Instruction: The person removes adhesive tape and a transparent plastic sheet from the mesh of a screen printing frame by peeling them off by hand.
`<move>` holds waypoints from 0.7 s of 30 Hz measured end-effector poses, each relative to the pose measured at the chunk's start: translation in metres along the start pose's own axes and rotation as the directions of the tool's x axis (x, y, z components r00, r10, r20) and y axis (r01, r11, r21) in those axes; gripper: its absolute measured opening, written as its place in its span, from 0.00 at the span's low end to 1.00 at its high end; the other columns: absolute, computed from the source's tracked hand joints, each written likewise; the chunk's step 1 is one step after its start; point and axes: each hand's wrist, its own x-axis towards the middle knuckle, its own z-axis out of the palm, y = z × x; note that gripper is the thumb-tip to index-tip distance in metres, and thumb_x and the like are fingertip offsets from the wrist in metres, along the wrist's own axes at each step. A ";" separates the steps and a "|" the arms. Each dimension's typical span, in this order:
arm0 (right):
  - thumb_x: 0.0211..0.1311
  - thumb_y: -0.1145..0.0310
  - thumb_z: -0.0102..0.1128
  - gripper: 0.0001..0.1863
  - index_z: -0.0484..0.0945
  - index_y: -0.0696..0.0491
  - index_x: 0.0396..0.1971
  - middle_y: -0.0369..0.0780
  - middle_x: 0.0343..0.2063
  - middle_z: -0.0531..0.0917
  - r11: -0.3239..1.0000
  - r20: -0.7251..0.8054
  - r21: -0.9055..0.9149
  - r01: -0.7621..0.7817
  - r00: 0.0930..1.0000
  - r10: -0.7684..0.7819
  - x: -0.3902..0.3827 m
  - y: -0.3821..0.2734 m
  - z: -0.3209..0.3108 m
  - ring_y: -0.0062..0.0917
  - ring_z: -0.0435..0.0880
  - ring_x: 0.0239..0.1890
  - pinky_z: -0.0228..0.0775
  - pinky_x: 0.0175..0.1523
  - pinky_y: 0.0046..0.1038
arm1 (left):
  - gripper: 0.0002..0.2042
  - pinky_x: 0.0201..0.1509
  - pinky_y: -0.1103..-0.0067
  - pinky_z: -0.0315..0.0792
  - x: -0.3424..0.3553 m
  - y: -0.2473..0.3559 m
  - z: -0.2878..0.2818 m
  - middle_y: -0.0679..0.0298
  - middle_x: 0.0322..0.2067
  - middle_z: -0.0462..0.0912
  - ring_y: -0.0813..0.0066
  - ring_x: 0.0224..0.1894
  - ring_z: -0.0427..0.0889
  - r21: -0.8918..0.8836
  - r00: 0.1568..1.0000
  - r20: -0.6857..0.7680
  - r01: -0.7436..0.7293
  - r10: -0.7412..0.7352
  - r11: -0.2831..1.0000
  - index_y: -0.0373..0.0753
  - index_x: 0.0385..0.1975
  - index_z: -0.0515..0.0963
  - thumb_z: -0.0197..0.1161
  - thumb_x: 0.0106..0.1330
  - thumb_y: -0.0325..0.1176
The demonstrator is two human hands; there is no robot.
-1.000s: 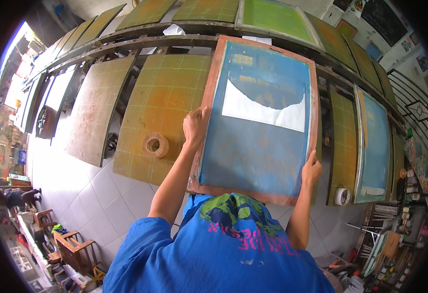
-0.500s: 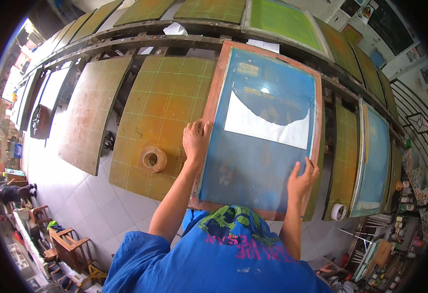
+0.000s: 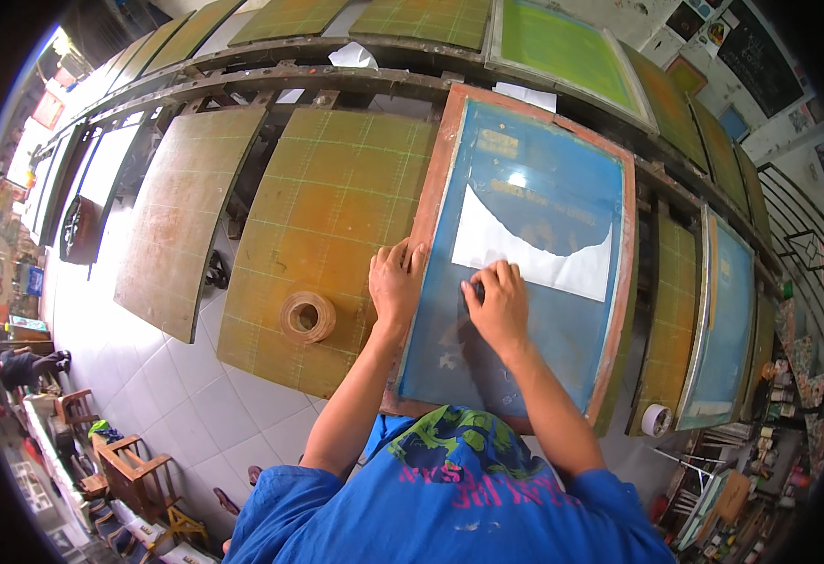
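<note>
A screen printing frame with reddish-brown rails and blue mesh lies in front of me on a board. Across the mesh is a white paper piece with a torn, curved upper edge; I cannot tell whether it lies on or beneath the mesh. My left hand is closed over the frame's left rail. Over the mesh, just below the paper's lower left part, my right hand has its fingers curled together. A dark spot shows by its thumb, and what it holds, if anything, is hidden.
A brown tape roll lies on the gridded board to the left. A white tape roll and another blue screen are at the right. A green screen rests at the back. Wooden chairs stand lower left.
My right hand has moved from the frame's right side leftward onto the mesh, and its fingers have curled. The left hand stays at the left rail. The whole view has shifted slightly.
</note>
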 end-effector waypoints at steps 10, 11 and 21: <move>0.65 0.66 0.67 0.11 0.84 0.50 0.46 0.44 0.42 0.82 0.990 -0.032 -0.009 0.142 0.989 -0.142 0.204 0.057 0.046 0.43 0.81 0.50 0.76 0.55 0.42 | 0.22 0.55 0.63 0.75 -0.002 0.000 0.000 0.49 0.43 0.86 0.50 0.48 0.82 0.018 1.000 -0.007 0.028 -0.028 0.999 0.35 0.50 0.86 0.66 0.70 0.49; 0.65 0.65 0.67 0.12 0.85 0.49 0.47 0.45 0.43 0.83 0.986 -0.033 -0.032 0.164 0.986 -0.165 0.226 0.066 0.048 0.43 0.81 0.51 0.76 0.55 0.42 | 0.22 0.55 0.63 0.75 -0.003 0.001 0.002 0.49 0.43 0.85 0.50 0.48 0.82 0.009 0.999 0.005 0.035 -0.035 0.999 0.34 0.50 0.86 0.66 0.70 0.49; 0.64 0.61 0.67 0.11 0.89 0.45 0.43 0.43 0.45 0.83 0.986 0.131 0.041 0.163 0.977 -0.167 0.306 0.080 0.068 0.42 0.82 0.54 0.77 0.56 0.42 | 0.23 0.56 0.64 0.75 -0.001 0.007 -0.006 0.52 0.44 0.85 0.54 0.50 0.82 -0.023 0.994 0.028 0.109 -0.108 0.994 0.35 0.50 0.86 0.67 0.69 0.51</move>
